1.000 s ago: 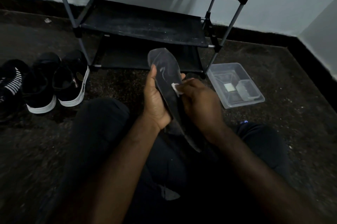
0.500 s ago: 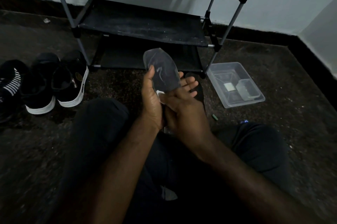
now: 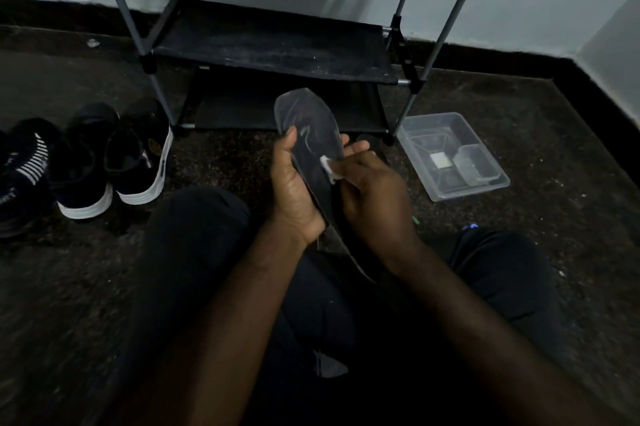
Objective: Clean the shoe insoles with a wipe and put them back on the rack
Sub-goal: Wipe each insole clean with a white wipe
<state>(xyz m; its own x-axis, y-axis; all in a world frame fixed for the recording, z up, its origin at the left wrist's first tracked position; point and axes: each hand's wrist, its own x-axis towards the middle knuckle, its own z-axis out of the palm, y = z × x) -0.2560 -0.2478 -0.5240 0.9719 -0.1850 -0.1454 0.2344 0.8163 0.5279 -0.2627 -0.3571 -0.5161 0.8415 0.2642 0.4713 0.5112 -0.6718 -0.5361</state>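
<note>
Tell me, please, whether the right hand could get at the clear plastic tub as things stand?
Probably yes: the tub sits on the floor to the right of the right hand, nothing between them, though that hand holds the wipe.

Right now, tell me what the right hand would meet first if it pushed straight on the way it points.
The insole: the right hand presses the wipe onto it. Just behind lies the left hand, which grips the insole, though depth is unclear.

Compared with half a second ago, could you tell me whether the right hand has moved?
Yes. The right hand, pinching the wipe, has shifted rightward along the insole, toward the clear plastic container beside the rack.
</note>
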